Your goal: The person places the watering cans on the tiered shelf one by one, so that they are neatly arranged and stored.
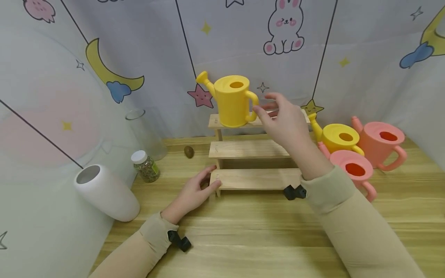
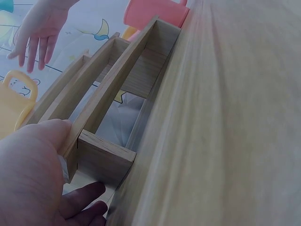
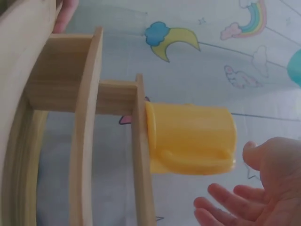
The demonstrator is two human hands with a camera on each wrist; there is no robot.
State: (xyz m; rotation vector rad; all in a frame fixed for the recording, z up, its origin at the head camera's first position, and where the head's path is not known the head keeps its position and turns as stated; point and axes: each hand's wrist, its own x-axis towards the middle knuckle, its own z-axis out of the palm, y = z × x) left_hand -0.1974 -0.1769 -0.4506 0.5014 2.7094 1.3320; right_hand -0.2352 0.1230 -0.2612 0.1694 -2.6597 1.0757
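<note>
A yellow watering can (image 1: 232, 102) stands upright on the left part of the top tier of a three-step wooden stand (image 1: 250, 149), spout to the left and handle to the right. My right hand (image 1: 286, 119) is beside the handle with its fingers spread and holds nothing; the right wrist view shows a gap between this hand (image 3: 263, 183) and the can (image 3: 193, 136). At the stand's left end my left hand (image 1: 191, 195) grips the lowest tier. In the left wrist view its thumb (image 2: 54, 132) lies against the board while the fingers bend round the end.
Right of the stand are another yellow watering can (image 1: 338, 137) and two pink watering cans (image 1: 379, 144) (image 1: 351, 170). On the left stand a white vase (image 1: 109, 195), a jar with a white lid (image 1: 146, 168) and a clear glass vase (image 1: 147, 135). A small brown object (image 1: 189, 151) lies near the backdrop.
</note>
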